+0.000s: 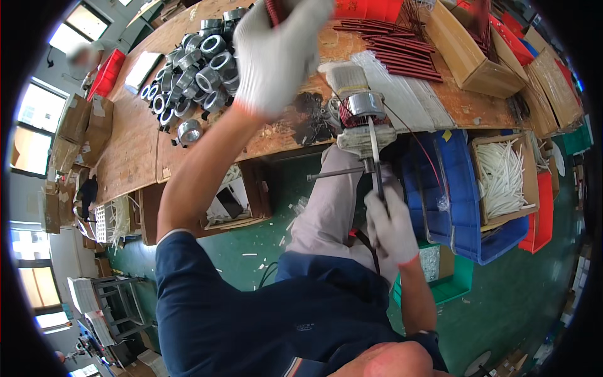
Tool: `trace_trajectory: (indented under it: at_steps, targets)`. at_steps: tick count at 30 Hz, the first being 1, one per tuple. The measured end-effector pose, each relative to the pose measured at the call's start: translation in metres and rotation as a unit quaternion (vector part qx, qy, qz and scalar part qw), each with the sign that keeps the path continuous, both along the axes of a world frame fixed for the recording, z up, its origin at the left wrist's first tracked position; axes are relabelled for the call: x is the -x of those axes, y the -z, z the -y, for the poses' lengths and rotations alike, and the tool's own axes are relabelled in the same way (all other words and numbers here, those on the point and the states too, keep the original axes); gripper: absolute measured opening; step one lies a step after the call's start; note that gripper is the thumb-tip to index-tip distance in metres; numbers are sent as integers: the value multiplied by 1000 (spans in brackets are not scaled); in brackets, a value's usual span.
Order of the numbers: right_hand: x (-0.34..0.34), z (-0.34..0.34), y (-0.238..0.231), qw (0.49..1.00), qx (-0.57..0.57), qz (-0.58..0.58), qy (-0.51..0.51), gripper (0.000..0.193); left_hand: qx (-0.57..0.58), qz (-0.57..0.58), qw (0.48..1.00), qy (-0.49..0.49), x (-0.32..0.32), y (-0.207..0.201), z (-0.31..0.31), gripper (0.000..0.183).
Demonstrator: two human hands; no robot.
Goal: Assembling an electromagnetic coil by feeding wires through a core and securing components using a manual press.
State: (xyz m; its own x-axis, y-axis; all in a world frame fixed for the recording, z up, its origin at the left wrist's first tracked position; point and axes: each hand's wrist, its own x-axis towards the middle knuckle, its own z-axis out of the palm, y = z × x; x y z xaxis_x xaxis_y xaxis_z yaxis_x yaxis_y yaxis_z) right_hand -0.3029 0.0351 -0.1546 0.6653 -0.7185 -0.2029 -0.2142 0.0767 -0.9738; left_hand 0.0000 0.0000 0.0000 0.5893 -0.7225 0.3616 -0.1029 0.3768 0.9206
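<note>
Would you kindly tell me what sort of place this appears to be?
Probably a small assembly workshop: a worn wooden workbench carries a heap of metal rings, and a bench vise stands at its edge, facing the seated person.

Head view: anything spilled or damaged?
White scraps litter the green floor, looking dropped. Left of the vise, the bench has a dark, rough-looking patch unlike the wood around it; can't tell whether it's stain or damage.
</note>
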Motion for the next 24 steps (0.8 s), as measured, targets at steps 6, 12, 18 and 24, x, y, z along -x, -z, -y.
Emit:
trace_trajectory:
  at_steps: [6,12,18,24]
  targets:
    - [-39,60,-50,993,-81,-30,-83,23,-105,-190,975,40,14,74,111,24]
    - [53,-66,-28,917,-376,131,7,6,-41,296,954,28,1,87,84,35]
    - [92,-83,-15,995,-84,-37,33,7,-47,683,642,344,91,21,-64,59]
    - [0,7,-14,996,-88,-23,-16,16,-17,104,993,59,42,11,3,26]
